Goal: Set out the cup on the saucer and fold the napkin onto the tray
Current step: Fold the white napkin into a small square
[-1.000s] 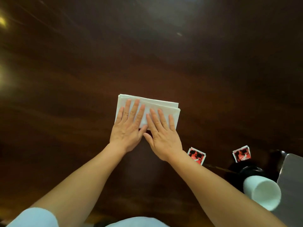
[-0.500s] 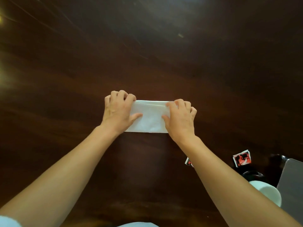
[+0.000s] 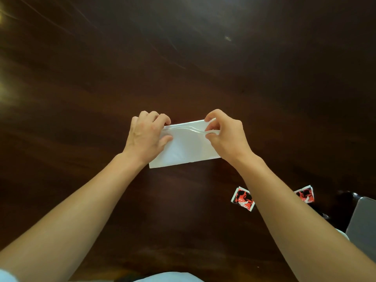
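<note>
Mid-tabletop, head view: white folded napkin (image 3: 187,148) lies as a long rectangle on the dark wood table (image 3: 183,58), slightly skewed, right end further away than the left. Left hand (image 3: 145,137) grips the napkin's far-left edge, fingers curled over it, thumb pressed on the top face. Right hand (image 3: 225,137) pinches the far-right edge between thumb and forefinger; loose top layers there are raised off the stack. Near edge of the napkin sits flat on the wood.

Toward the tabletop's near right: two red-and-black sachets, one (image 3: 243,198) just left of the right forearm, the other (image 3: 305,193) just right of it. Grey tray (image 3: 364,224) cut off at the right side, well apart from the napkin. Small white sliver (image 3: 342,233) beside the tray, possibly the cup; mostly hidden by the forearm.
</note>
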`<state>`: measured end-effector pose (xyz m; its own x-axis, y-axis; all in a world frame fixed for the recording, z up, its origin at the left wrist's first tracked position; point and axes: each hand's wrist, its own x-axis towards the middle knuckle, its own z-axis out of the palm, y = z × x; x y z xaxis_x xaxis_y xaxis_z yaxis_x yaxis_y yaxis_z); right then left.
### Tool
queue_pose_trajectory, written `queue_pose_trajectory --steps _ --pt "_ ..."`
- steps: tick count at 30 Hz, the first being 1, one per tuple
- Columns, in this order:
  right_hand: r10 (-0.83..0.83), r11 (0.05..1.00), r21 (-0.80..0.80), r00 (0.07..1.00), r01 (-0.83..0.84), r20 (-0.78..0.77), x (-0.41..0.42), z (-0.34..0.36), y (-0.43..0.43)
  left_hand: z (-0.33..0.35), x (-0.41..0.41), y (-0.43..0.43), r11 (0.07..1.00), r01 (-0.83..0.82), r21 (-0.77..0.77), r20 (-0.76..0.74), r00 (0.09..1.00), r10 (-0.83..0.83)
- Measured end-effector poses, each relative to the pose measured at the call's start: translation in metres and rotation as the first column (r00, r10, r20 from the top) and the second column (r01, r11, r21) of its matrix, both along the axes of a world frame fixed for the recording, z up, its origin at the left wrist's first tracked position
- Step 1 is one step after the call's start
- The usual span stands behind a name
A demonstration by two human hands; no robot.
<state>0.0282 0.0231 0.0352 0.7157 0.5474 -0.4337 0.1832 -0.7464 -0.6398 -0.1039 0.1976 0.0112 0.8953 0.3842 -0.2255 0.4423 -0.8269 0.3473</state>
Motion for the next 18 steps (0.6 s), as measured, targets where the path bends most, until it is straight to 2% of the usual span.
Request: queue_pose_trajectory --steps 4,6,8,12,18 --pt "0.083 0.991 0.117 0.976 -0.06 -0.201 0.017 0.015 -0.003 0.003 -0.005 0.005 0.996 0.041 -0.079 0.038 0.999 -0.038" --pt "0.078 0.982 0.189 0.943 -0.016 -0.324 0.025 0.02 -0.004 0.004 -0.01 0.008 0.987 0.045 -0.151 0.052 0.998 -0.038" --pt "0.025 0.969 0.236 0.928 0.068 -0.371 0.029 0.019 -0.004 0.004 -0.014 0.011 0.98 0.009 -0.198 0.064 0.998 0.004" --pt "-0.136 0.959 0.203 0.951 0.196 -0.276 0.029 0.001 0.008 -0.003 -0.023 0.012 0.919 -0.21 -0.333 0.0 0.975 0.223" --pt "-0.219 0.974 0.062 0.976 0.218 0.009 0.023 -0.036 0.031 -0.013 -0.023 0.0 0.893 -0.363 -0.265 -0.003 0.927 0.376"
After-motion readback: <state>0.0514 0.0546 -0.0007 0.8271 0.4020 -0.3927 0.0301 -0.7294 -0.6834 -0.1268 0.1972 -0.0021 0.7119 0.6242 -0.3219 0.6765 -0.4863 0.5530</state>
